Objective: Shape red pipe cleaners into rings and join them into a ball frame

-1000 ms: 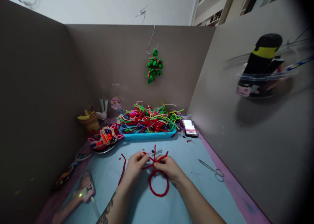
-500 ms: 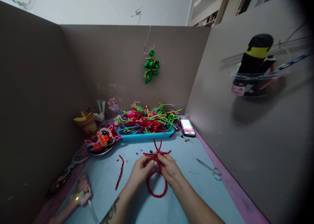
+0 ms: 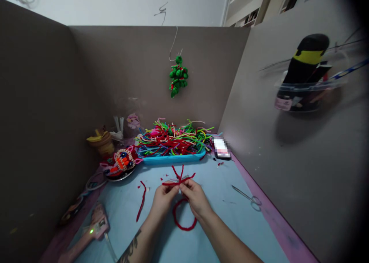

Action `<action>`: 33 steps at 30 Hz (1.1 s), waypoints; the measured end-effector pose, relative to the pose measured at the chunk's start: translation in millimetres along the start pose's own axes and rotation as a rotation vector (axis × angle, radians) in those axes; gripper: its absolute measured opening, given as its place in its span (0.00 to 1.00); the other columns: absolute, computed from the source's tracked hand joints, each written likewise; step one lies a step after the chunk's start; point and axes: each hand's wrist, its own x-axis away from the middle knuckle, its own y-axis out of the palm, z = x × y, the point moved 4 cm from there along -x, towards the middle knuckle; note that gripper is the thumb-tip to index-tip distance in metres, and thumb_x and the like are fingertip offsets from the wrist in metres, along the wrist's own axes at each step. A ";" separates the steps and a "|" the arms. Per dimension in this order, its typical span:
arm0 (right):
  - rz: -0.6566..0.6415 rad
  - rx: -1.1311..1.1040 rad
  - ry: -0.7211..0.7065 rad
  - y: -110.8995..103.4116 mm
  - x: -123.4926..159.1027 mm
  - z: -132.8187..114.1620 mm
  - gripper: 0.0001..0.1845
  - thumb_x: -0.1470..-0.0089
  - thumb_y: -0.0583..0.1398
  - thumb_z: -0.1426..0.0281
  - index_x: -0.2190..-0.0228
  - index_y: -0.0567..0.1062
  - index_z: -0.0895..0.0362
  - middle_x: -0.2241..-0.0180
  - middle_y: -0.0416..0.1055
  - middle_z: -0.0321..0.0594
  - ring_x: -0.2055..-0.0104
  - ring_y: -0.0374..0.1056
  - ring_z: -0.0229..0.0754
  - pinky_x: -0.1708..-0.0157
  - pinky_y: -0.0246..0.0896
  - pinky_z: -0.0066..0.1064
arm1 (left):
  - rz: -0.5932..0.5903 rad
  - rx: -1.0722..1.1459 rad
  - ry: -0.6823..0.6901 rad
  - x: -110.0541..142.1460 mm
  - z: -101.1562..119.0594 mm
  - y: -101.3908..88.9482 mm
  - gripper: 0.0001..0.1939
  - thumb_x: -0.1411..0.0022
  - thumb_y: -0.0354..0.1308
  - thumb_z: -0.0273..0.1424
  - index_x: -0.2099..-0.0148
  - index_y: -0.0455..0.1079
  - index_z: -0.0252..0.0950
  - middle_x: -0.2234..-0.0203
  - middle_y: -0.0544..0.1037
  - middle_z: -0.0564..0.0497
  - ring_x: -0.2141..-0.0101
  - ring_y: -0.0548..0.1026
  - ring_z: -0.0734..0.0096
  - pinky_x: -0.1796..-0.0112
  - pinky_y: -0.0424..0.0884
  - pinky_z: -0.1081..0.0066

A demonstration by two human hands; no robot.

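Red fuzzy stems [image 3: 180, 179], fanned out from one crossing point, are held over the middle of the blue mat [image 3: 250, 226]. By the left hand [image 3: 163, 197] the stems are pinched near the crossing, and by the right hand [image 3: 197, 198] they are gripped just beside it, the two thumbs almost meeting. Below the hands, a red ring [image 3: 185, 229] is partly covered by the right hand; whether it is joined to the stems cannot be told. To the left, a loose red stem [image 3: 142, 202] is laid on the mat, and farther out a pink glue gun [image 3: 99, 221] is seen, its green light lit. On the right, scissors [image 3: 246, 196] are set down. Beyond the hands, a blue tray [image 3: 173, 160] is heaped with many-coloured stems [image 3: 174, 140], and a phone [image 3: 221, 148] is placed beside it.
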 end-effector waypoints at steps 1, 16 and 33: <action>-0.002 0.015 -0.005 -0.2 -0.4 1.0 0.17 0.61 0.68 0.59 0.80 0.70 0.57 0.83 0.62 0.29 0.79 0.53 0.34 0.76 0.47 0.27 | 0.003 0.005 -0.003 0.8 1.6 0.4 0.10 0.55 0.66 0.35 0.75 0.74 0.33 0.80 0.76 0.49 0.75 0.71 0.68 0.69 0.65 0.69; -0.002 -0.049 0.037 1.5 1.3 5.1 0.18 0.61 0.67 0.59 0.81 0.67 0.56 0.83 0.60 0.29 0.79 0.51 0.34 0.76 0.46 0.27 | 0.017 0.018 -0.056 5.4 5.8 1.9 0.08 0.58 0.66 0.33 0.77 0.73 0.34 0.82 0.74 0.50 0.78 0.68 0.70 0.72 0.62 0.70; 0.249 -0.092 -0.133 -38.8 -5.0 -1.9 0.14 0.58 0.65 0.62 0.81 0.66 0.54 0.84 0.60 0.26 0.80 0.55 0.34 0.77 0.49 0.28 | 0.255 -0.317 0.157 48.0 70.1 8.3 0.23 0.56 0.67 0.30 0.54 0.73 0.39 0.52 0.74 0.41 0.53 0.71 0.54 0.56 0.66 0.61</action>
